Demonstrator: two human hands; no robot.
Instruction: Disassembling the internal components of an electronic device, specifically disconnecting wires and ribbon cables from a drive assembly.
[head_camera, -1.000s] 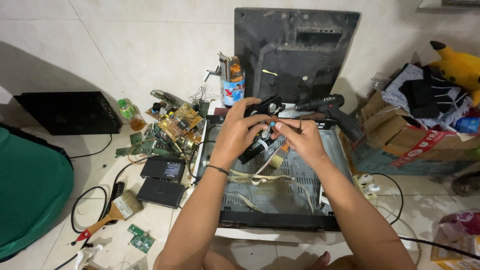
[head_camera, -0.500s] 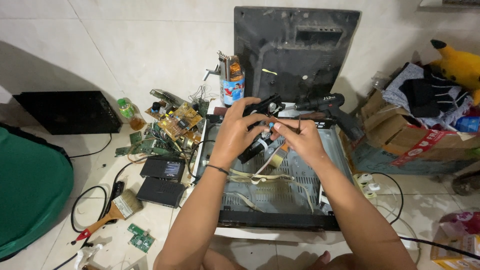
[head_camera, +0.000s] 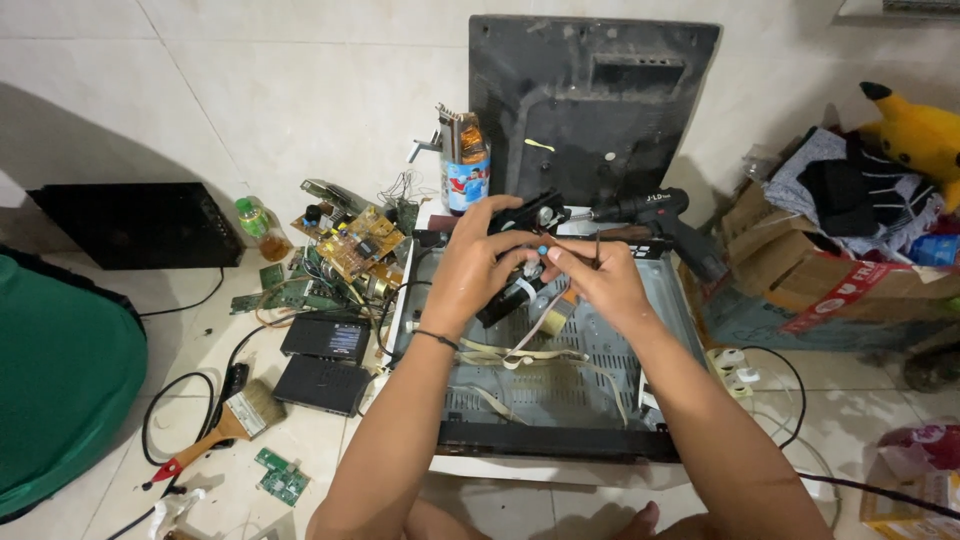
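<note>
Off to the left of our fingers, well apart from them, lie a paintbrush (head_camera: 228, 428), two flat black boxes (head_camera: 325, 360) and a heap of circuit boards (head_camera: 350, 245); none of these is being handled. Our left hand (head_camera: 478, 265) is curled shut around a small black module (head_camera: 515, 290), thumb on the near side and fingers wrapped over the top, holding it up above the open metal chassis (head_camera: 560, 370). We judge the module light and rigid, a little assembly of plastic and metal with a pale ribbon cable (head_camera: 520, 355) trailing down from it onto the chassis floor, so it is best taken by its hard body, never by the cable, which looks soft and easy to tear. Just right of those fingers, touching the module, our right hand (head_camera: 595, 280) pinches a thin dark tool between thumb and forefinger, its tip at the part; what the tip meets we cannot tell. Beyond our fingers a black power drill (head_camera: 655, 215) lies on the chassis's far edge.
</note>
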